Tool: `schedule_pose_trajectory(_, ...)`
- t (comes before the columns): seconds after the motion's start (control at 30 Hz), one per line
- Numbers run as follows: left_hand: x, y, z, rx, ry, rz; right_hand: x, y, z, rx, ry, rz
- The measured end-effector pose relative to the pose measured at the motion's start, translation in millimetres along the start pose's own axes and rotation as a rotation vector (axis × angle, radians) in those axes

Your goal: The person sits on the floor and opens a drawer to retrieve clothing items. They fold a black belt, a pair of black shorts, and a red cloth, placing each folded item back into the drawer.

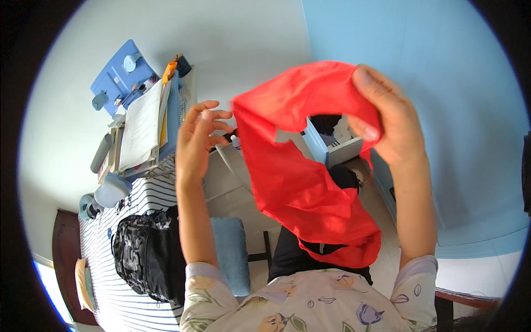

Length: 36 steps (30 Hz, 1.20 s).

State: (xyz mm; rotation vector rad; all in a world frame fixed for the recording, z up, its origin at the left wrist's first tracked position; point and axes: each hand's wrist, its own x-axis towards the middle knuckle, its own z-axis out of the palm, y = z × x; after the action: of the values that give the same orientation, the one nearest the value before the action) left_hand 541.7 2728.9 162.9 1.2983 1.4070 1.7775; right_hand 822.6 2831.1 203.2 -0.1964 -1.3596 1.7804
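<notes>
A red cloth (286,174) hangs in the air before my chest, curved round in a loose loop, with its lower end near my lap. At its upper right, my right hand (386,112) grips an edge between thumb and fingers. My left hand (203,128) is raised at the cloth's upper left corner, fingers spread and holding nothing; a narrow gap separates its fingertips from the fabric. Behind the cloth, part of an open drawer (346,149) with dark and white fabric in it shows through the loop.
On the left, a table with a striped cover (103,265) bears a black camouflage backpack (145,253). Stacked papers (141,124) and a blue plastic organizer (124,76) are beyond it. A blue padded seat (230,255) lies below my left forearm. A blue wall (452,124) rises at right.
</notes>
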Motion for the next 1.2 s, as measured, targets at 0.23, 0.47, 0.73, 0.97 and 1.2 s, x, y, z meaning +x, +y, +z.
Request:
schedule_pose_trajectory(0.23, -94, -134, -12, 0.194, -0.115, -0.19, 23, -29, -4, -0.102, -0.099, -0.153)
schedule_pose_trajectory(0.47, -128, -181, 17, -0.033, -0.482, -0.66, 49, -55, -19, -0.158, 0.027, -0.22)
schedule_pose_trajectory(0.73, -127, -165, 3, -0.648, -0.36, -0.605, 82, -99, -2, -0.167, -0.008, -0.304)
schedule_pose_trajectory(0.97, -129, -172, 8, 0.174, 0.319, -0.309, 65, -122, -89, -0.439, -0.179, -0.266)
schedule_pose_trajectory(1.2, -174, -174, -3, -0.142, 0.5, -0.347, -119, -151, -147, -0.687, -0.966, -0.049)
